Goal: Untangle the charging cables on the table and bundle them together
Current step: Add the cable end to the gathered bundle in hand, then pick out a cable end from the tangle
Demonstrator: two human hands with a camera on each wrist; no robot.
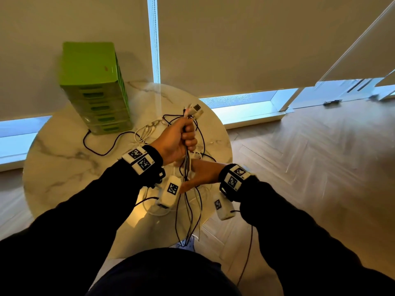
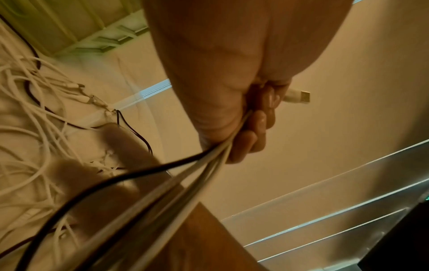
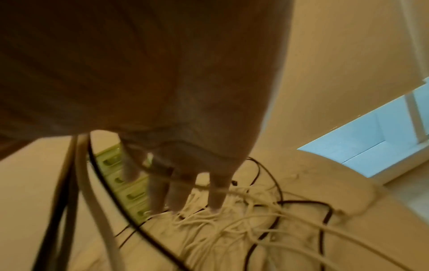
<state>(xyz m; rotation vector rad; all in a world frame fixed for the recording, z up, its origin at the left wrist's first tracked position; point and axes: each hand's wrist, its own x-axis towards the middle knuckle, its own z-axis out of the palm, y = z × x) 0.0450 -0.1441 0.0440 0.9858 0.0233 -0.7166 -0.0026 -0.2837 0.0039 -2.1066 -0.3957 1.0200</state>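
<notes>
My left hand (image 1: 181, 139) is raised over the round marble table (image 1: 64, 165) and grips a bundle of black and white charging cables (image 1: 186, 167) in a fist. Their USB plugs (image 1: 195, 110) stick out above the fist, and one white plug (image 2: 299, 95) shows past the curled fingers (image 2: 250, 139). The gripped strands hang down past the table's near edge. My right hand (image 1: 192, 180) is just below, with straight fingers (image 3: 216, 194) beside the hanging strands and holding nothing. More loose white and black cables (image 3: 232, 220) lie tangled on the tabletop.
A green box with slots (image 1: 96, 88) stands at the table's back left, and a black cord (image 1: 100, 151) loops out from its base. Window blinds hang behind the table. Wooden floor (image 1: 310, 157) lies to the right.
</notes>
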